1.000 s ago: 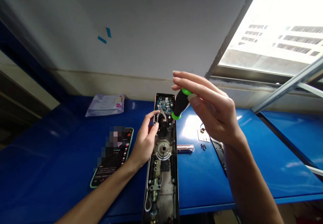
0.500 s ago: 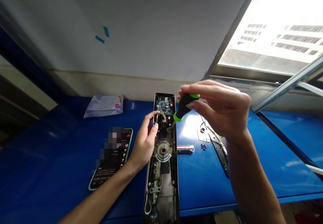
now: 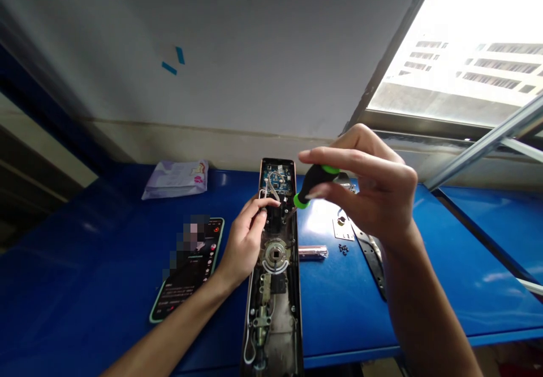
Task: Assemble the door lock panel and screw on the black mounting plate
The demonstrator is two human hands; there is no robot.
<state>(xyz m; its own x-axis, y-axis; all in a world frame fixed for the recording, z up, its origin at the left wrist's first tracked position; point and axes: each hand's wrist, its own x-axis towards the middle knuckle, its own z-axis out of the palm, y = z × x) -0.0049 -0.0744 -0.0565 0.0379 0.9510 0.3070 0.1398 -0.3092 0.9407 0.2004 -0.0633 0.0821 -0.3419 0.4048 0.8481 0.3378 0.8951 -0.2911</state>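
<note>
Screwdriver (image 3: 313,185), long axis aslant, tip dn-L at open housing (image 3: 283,323)

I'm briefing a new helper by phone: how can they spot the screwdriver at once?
At the blue table, find the long open casing with a circuit board at its far end. Beside that end, the right hand grips the screwdriver, its shaft slanting toward the casing. Its black handle, bright green at both ends, sets it apart from the casing's parts.
</note>
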